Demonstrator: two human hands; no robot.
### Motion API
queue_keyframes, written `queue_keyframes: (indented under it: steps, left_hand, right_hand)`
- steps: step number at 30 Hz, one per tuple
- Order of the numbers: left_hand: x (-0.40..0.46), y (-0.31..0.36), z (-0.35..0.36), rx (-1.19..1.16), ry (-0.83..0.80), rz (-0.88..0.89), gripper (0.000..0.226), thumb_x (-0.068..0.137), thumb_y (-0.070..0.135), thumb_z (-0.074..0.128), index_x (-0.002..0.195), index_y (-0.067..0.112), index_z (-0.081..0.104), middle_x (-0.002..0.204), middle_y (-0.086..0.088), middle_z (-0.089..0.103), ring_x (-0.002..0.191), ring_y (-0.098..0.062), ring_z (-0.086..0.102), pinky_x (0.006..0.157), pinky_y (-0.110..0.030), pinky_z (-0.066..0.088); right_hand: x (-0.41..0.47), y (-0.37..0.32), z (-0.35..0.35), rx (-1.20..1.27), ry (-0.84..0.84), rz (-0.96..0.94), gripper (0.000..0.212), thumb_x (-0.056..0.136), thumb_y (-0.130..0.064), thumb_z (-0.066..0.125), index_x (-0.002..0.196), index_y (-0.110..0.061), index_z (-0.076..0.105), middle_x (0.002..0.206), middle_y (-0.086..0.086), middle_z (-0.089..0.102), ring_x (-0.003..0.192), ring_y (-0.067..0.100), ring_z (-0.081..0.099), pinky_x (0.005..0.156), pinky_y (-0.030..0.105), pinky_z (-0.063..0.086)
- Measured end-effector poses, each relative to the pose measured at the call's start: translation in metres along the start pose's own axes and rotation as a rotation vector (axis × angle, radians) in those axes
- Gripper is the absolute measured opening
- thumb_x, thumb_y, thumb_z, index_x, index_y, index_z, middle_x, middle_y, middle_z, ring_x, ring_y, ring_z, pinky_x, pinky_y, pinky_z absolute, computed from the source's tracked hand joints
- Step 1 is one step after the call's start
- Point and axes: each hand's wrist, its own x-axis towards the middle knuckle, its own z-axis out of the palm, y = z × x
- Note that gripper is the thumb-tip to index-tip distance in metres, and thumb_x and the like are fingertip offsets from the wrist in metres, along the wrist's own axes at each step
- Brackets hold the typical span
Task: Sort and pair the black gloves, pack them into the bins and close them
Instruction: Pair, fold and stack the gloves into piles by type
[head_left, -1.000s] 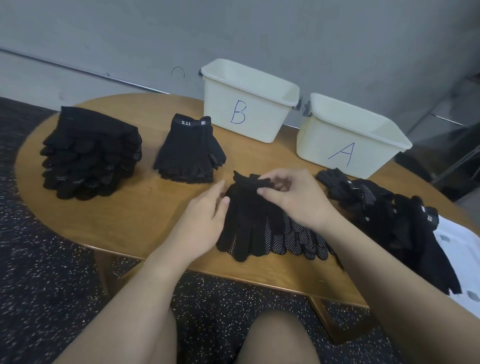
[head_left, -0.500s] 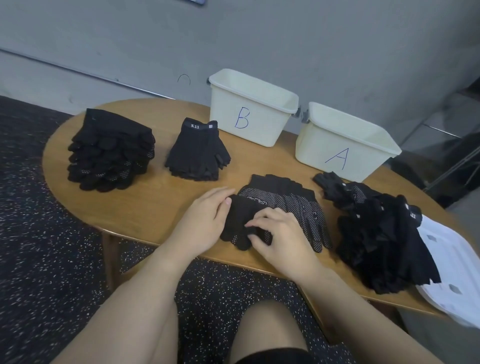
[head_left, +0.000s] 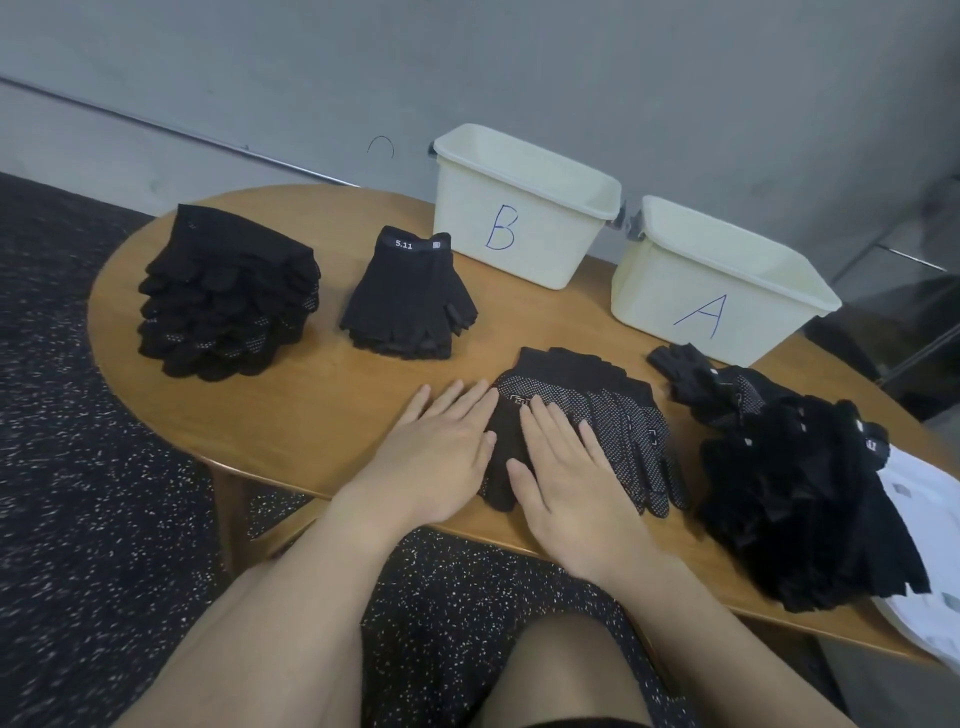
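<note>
A pair of black dotted gloves lies flat near the table's front edge. My right hand presses flat on its left half with straight fingers. My left hand lies flat on the table, its fingertips touching the gloves' left edge. A tall stack of dotted gloves stands at the far left. A smaller stack of fingerless gloves marked 5.11 sits right of it. An unsorted heap of black gloves fills the right side. Two cream bins stand open at the back, bin B and bin A.
The oval wooden table stands against a grey wall. White lids lie partly under the unsorted heap at the right edge. Dark speckled floor lies below, and my knees show under the front edge.
My right hand came from the gloves' cuff end down onto them and now lies flat with straight fingers. My left hand flattened beside them. The view shifted to the left.
</note>
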Motion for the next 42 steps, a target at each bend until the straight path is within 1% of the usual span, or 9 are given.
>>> queue_keyframes:
  steps: [6, 9, 13, 19, 29, 32, 34, 37, 42]
  left_hand:
    - [0.006, 0.003, -0.005, -0.099, 0.063, -0.003, 0.059, 0.106, 0.034, 0.029, 0.164, 0.022, 0.022, 0.168, 0.008, 0.026, 0.156, -0.011, 0.014, 0.130, -0.043, -0.001]
    - [0.012, -0.001, -0.011, -0.202, 0.119, -0.012, 0.049, 0.108, 0.040, 0.036, 0.155, 0.025, 0.040, 0.154, 0.011, 0.045, 0.146, -0.011, 0.031, 0.127, -0.040, 0.009]
    - [0.021, -0.008, -0.017, -0.235, 0.155, -0.028, 0.042, 0.105, 0.045, 0.049, 0.143, 0.029, 0.053, 0.136, 0.014, 0.054, 0.136, -0.012, 0.039, 0.120, -0.038, 0.021]
    - [0.030, -0.006, -0.018, -0.184, 0.084, -0.032, 0.046, 0.102, 0.048, 0.053, 0.144, 0.030, 0.050, 0.133, 0.010, 0.047, 0.136, -0.016, 0.031, 0.122, -0.042, 0.015]
    - [0.018, -0.006, -0.018, -0.269, 0.190, -0.077, 0.023, 0.092, 0.055, 0.066, 0.100, 0.035, 0.059, 0.093, 0.023, 0.048, 0.106, -0.013, 0.039, 0.097, -0.036, 0.027]
    - [0.004, -0.004, -0.018, -0.449, 0.201, -0.121, 0.015, 0.092, 0.049, 0.069, 0.094, 0.040, 0.058, 0.095, 0.021, 0.052, 0.108, -0.016, 0.039, 0.092, -0.036, 0.033]
    - [-0.006, -0.005, -0.024, -0.654, 0.208, -0.129, 0.017, 0.091, 0.042, 0.073, 0.085, 0.038, 0.057, 0.095, 0.012, 0.064, 0.107, -0.020, 0.055, 0.089, -0.042, 0.050]
    - [-0.021, -0.008, -0.039, -0.940, 0.285, -0.110, 0.017, 0.092, 0.028, 0.076, 0.086, 0.027, 0.060, 0.092, 0.003, 0.074, 0.093, -0.020, 0.071, 0.083, -0.051, 0.060]
    - [-0.044, -0.010, -0.070, -1.371, 0.377, -0.168, 0.017, 0.093, 0.023, 0.076, 0.105, 0.017, 0.066, 0.103, 0.000, 0.080, 0.097, -0.018, 0.077, 0.082, -0.037, 0.062]
  right_hand:
    - [-0.005, 0.007, 0.000, -0.005, 0.002, 0.067, 0.078, 0.101, -0.062, 0.007, 0.166, -0.019, 0.000, 0.173, -0.005, -0.004, 0.156, 0.005, -0.013, 0.126, 0.035, -0.015]
    - [0.002, 0.011, -0.010, 0.070, 0.087, 0.090, 0.070, 0.103, -0.058, 0.022, 0.161, -0.019, 0.032, 0.167, -0.005, 0.031, 0.155, 0.007, 0.018, 0.127, 0.036, -0.011]
    - [0.021, 0.016, -0.020, 0.090, 0.237, 0.115, 0.042, 0.101, -0.046, 0.051, 0.131, -0.021, 0.066, 0.131, -0.007, 0.067, 0.127, 0.013, 0.057, 0.126, 0.038, 0.005]
    - [0.037, 0.025, -0.022, 0.168, 0.159, 0.081, 0.048, 0.094, -0.042, 0.068, 0.137, -0.023, 0.061, 0.116, -0.008, 0.065, 0.116, 0.017, 0.058, 0.123, 0.043, 0.023]
    - [0.044, 0.024, -0.036, 0.182, 0.007, 0.089, 0.036, 0.094, -0.041, 0.068, 0.127, -0.028, 0.067, 0.105, -0.008, 0.055, 0.112, 0.019, 0.051, 0.105, 0.040, 0.036]
    - [0.040, 0.018, -0.045, 0.217, -0.019, 0.054, 0.011, 0.094, -0.035, 0.070, 0.103, -0.029, 0.071, 0.095, -0.007, 0.054, 0.103, 0.020, 0.051, 0.094, 0.038, 0.039]
    - [0.036, 0.013, -0.055, 0.347, -0.002, 0.016, 0.006, 0.093, -0.030, 0.072, 0.089, -0.026, 0.068, 0.096, -0.005, 0.057, 0.098, 0.015, 0.055, 0.088, 0.033, 0.043]
    - [0.029, 0.001, -0.072, 0.647, 0.013, -0.018, 0.007, 0.094, -0.024, 0.073, 0.088, -0.020, 0.072, 0.093, -0.005, 0.073, 0.090, 0.010, 0.068, 0.083, 0.029, 0.054]
    - [0.037, -0.032, -0.088, 0.991, 0.085, -0.076, 0.006, 0.095, -0.021, 0.074, 0.090, -0.020, 0.077, 0.089, 0.001, 0.079, 0.082, 0.013, 0.075, 0.068, 0.018, 0.055]
